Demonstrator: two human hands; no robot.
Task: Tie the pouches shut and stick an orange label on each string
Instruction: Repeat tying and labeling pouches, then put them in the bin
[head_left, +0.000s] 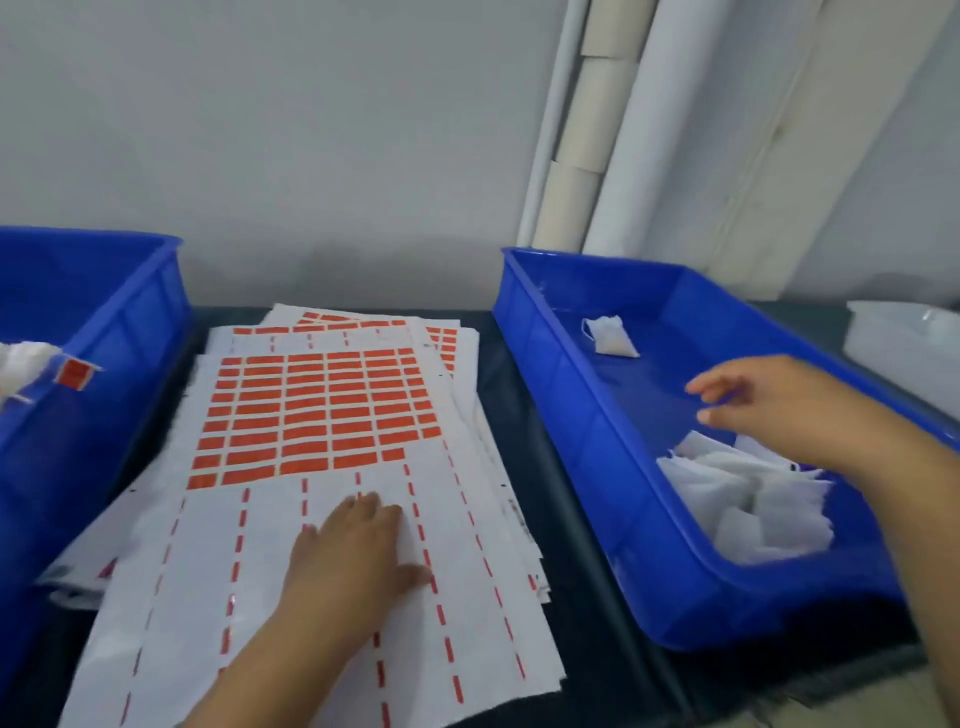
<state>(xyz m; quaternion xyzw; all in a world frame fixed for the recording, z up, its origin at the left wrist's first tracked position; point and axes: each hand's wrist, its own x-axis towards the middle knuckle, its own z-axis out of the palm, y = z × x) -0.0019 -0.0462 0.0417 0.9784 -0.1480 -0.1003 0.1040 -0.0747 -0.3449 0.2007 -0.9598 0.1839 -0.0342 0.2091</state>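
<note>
1. Head view, lower centre of frame: left hand (358, 545) lies palm down on the top label sheet (322, 499); fingers straight and close together, thumb spread to the right, pressing the blank peeled part of the sheet.
2. Right hand (779, 410), right of frame, hovers over the right blue bin (571, 395); fingers loosely extended and slightly apart, holding nothing.
3. Orange labels (311, 410) fill the upper part of the top sheet in rows, just above the left fingertips; below them only dashed orange strips remain on the backing.
4. More label sheets (358, 322) are stacked beneath, fanned out toward the upper centre.
5. Pile of untied white pouches (748, 504) sits in the near end of the right bin, just below the right hand.
6. One tied pouch (610, 338) lies alone at the far end of the same bin, well apart from the pile.
7. Left blue bin (130, 322), left edge of frame, holds a white pouch (21, 364) with an orange tag (75, 373) on its string.
8. Dark table (519, 467) carries both bins and the sheets; pale tubes (597, 130) lean on the wall, upper right.
</note>
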